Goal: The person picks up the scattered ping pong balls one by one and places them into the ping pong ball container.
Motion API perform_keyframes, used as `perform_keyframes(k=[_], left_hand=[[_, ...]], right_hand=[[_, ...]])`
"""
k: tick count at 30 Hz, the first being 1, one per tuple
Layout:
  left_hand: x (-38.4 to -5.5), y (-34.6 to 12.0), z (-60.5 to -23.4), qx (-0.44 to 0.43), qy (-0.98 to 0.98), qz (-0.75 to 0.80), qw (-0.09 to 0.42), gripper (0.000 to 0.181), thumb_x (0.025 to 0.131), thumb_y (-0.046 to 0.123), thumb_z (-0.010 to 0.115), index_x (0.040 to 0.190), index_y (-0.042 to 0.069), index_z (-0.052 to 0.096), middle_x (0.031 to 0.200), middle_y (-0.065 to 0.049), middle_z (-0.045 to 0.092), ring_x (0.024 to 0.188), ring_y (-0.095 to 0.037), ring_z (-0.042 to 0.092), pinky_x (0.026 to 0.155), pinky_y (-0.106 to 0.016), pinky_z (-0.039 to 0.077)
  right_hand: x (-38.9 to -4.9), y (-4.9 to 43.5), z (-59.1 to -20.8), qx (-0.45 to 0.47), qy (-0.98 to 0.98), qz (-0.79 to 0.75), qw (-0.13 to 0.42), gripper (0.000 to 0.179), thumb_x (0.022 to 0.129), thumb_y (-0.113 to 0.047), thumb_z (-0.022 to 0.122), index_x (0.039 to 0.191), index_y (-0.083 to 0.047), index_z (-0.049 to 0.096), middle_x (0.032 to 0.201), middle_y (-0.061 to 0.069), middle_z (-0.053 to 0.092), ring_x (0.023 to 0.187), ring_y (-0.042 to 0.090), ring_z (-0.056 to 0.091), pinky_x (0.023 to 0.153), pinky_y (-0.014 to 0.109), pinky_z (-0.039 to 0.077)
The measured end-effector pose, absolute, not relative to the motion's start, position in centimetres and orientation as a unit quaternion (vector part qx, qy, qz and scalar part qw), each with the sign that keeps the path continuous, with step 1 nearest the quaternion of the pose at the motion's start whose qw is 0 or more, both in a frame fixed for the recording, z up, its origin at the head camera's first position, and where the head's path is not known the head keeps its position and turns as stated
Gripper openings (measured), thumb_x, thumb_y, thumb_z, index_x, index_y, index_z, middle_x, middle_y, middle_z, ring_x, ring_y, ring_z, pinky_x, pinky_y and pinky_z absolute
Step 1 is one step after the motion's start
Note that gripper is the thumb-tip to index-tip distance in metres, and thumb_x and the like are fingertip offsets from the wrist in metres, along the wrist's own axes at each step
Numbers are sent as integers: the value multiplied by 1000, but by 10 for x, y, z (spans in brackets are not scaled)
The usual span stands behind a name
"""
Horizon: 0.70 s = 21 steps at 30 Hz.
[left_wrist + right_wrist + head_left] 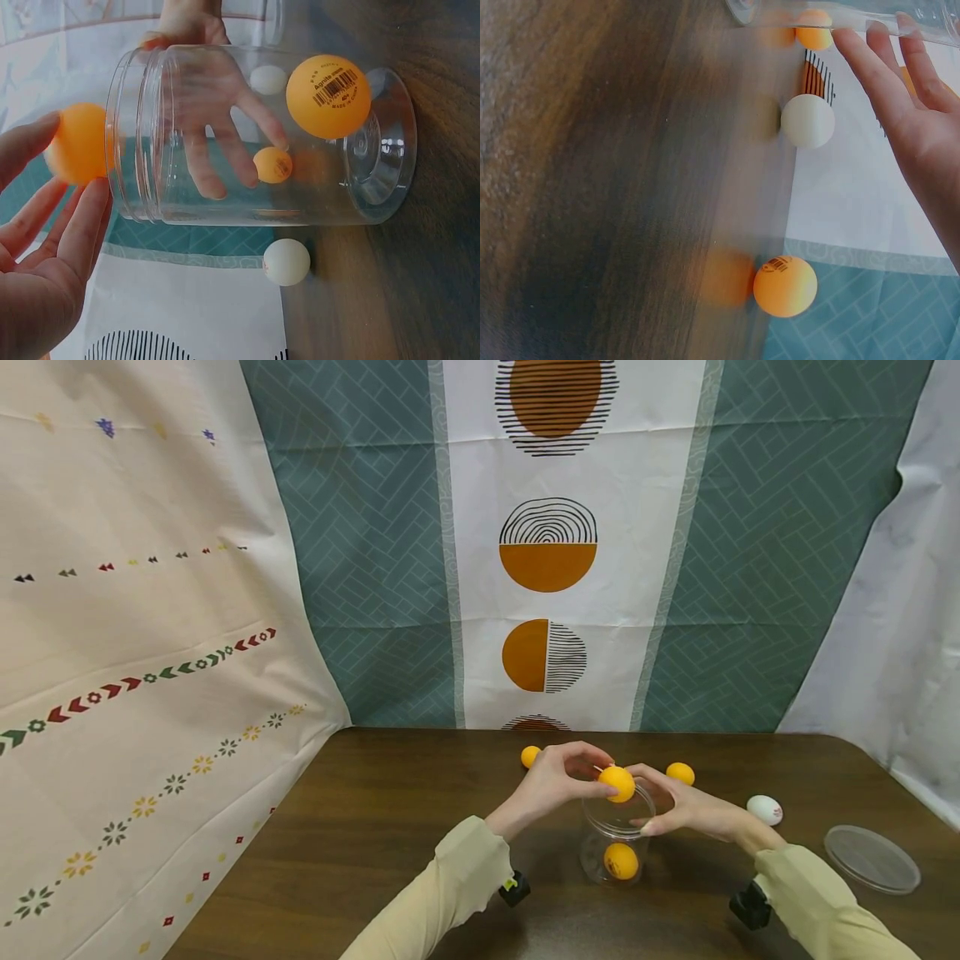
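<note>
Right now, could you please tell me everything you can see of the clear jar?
The clear jar is a see-through cylinder, glass or plastic, I cannot tell which, with a ringed neck, uncapped. It stands upright on the brown table, with one printed orange ball low inside. The right hand holds it near the neck; the left hand pinches a second ball at its mouth.

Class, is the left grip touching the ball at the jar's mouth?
Touching: left wrist view shows the left grip pinching the orange ball between thumb and fingertips.
</note>
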<state>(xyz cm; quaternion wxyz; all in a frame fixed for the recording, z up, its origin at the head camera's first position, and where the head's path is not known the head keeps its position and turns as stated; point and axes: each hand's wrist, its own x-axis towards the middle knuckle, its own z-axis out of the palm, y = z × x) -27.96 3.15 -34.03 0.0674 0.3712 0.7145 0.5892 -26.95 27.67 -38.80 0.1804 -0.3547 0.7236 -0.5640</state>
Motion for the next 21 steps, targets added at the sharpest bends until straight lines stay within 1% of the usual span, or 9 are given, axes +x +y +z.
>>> perform_keyframes(k=[4,6,11,14,18,21], left_hand=[[-280,31,-342,378,711,589,66,31,75,9,74,103,2,63,95,-3,64,82,-10,61,73,-27,47],[-280,31,-342,379,710,590,66,31,75,8,74,102,2,63,96,-4,64,83,-10,61,73,-27,47],[-280,31,-341,379,710,590,66,30,75,7,73,103,2,63,96,-3,64,83,-10,60,73,-26,47],[-280,31,-341,381,711,588,65,29,75,7,73,103,2,63,96,-3,64,83,-10,60,73,-27,47],[-277,30,-337,383,708,590,64,29,75,7,73,102,2,63,96,-6,64,83,-11,61,72,-27,47],[-267,27,-325,379,706,595,62,27,76,5,73,100,2,63,94,-5,64,83,-12,60,72,-26,47]], right_hand=[[-270,276,-388,-362,737,-547,165,62,82,-7,60,136,-10,29,137,13,30,123,32,29,90,59,27],[-270,275,-387,-370,733,-546,164,62,83,-5,59,136,-9,28,138,14,29,123,34,27,90,60,25],[-269,274,-387,-369,727,-553,172,62,83,-5,59,136,-8,28,137,15,30,122,40,29,89,56,31],[-270,274,-387,-362,730,-554,171,62,82,-6,60,136,-9,29,136,15,32,121,37,32,90,50,33],[-270,275,-389,-355,722,-567,178,61,82,-4,59,136,-9,29,137,15,29,124,34,28,89,50,35],[-270,275,-390,-352,710,-581,187,62,82,0,57,136,-8,29,138,16,26,125,36,23,87,53,36]])
